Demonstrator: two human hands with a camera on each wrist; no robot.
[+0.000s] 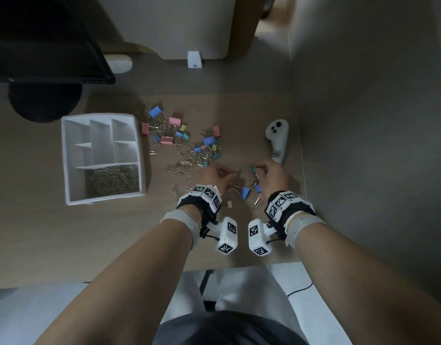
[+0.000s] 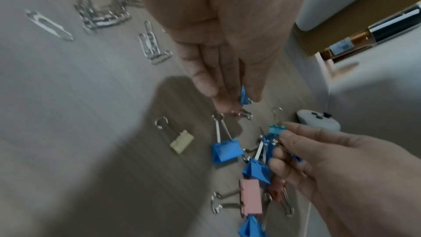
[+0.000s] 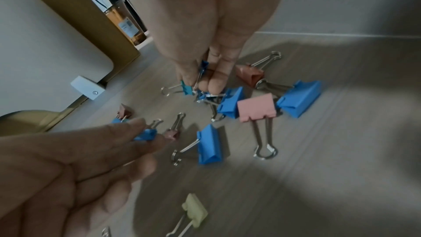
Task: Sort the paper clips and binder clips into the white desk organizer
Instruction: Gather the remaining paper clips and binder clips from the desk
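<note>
Left hand point(image 2: 227, 71): fingertips pinch one small blue binder clip point(image 2: 244, 96), held just above the desk point(image 1: 90, 232).
Right hand point(image 3: 205, 57): fingers pinch several small blue and teal binder clips point(image 3: 193, 82) by their wire handles; a tangle hangs from them.
White desk organizer point(image 1: 65, 158): far left; paper clips point(image 1: 112, 180) fill its near compartment; the others look empty.
Technique: grip clip bodies, not handles, so none swing loose; carry each hand's load to one empty compartment; keep clips separate from paper clips.
View difference: only the wrist views show the grips and a pale yellow binder clip point(image 3: 194, 212) clearly; only the head view shows the organizer.
</note>
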